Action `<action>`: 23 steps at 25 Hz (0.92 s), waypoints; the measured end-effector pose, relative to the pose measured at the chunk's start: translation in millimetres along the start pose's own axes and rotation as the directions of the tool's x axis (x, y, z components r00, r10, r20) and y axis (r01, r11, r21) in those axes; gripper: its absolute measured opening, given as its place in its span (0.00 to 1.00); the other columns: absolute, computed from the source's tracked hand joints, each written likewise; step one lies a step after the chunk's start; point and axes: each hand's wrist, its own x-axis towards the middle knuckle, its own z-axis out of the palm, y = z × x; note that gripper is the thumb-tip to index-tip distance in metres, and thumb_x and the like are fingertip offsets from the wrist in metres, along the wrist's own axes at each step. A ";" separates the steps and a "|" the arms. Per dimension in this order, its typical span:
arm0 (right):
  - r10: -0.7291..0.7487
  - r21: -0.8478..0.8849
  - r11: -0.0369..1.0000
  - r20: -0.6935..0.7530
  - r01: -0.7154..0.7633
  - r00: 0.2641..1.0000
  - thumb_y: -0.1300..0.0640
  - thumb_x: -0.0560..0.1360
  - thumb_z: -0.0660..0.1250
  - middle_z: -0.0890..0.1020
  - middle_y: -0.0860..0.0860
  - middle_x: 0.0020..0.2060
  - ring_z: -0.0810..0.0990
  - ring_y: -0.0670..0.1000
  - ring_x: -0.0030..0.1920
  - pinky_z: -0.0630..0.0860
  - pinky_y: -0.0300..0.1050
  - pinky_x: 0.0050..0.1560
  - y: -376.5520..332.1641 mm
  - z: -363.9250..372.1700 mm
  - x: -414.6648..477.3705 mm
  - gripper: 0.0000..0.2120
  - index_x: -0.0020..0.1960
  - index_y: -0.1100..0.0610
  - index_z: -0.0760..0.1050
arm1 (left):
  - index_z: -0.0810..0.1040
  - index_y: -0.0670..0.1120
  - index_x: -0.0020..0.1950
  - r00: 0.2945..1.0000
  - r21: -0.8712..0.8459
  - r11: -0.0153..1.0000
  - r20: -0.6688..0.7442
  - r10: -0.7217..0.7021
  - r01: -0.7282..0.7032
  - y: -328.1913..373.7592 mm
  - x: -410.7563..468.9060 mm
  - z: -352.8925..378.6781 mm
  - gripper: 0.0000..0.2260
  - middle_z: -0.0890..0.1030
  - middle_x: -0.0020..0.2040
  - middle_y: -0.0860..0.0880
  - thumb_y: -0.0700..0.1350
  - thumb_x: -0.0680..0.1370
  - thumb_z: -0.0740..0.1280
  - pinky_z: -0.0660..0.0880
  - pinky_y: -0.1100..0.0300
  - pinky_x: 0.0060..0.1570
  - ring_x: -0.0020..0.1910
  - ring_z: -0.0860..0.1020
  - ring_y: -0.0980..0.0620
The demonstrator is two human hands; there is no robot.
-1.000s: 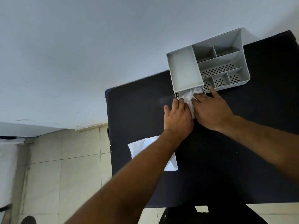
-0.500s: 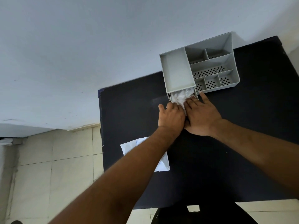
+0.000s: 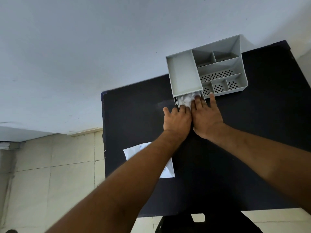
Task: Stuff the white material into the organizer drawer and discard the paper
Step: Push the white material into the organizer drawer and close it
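Together we press both hands flat, fingers spread and holding nothing: our left hand (image 3: 177, 121) and right hand (image 3: 207, 116) push the white material (image 3: 186, 100) into the pulled-out drawer (image 3: 176, 102) of the grey organizer (image 3: 218, 64), which sits at the far edge of the dark surface (image 3: 235, 165). Nearer the left edge lies the paper (image 3: 133, 153), partly under our left forearm.

A dark, matte table (image 3: 252, 165) stood pushed against a plain pale wall (image 3: 84, 56) lit by soft, even light. To its left lay a floor of large cream tiles (image 3: 50, 174) with thin grout lines.
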 end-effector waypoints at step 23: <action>-0.220 -0.127 0.969 -0.047 0.213 0.974 0.50 0.82 0.52 0.80 0.55 0.65 0.72 0.56 0.72 0.46 0.64 0.78 23.1 -4.8 9.5 0.21 0.71 0.57 0.69 | 0.81 0.47 0.58 0.995 -0.002 0.999 -0.087 0.038 -0.038 -16.8 3.9 -2.5 0.10 0.83 0.55 0.49 0.45 0.81 0.63 0.65 0.42 0.65 0.62 0.72 0.44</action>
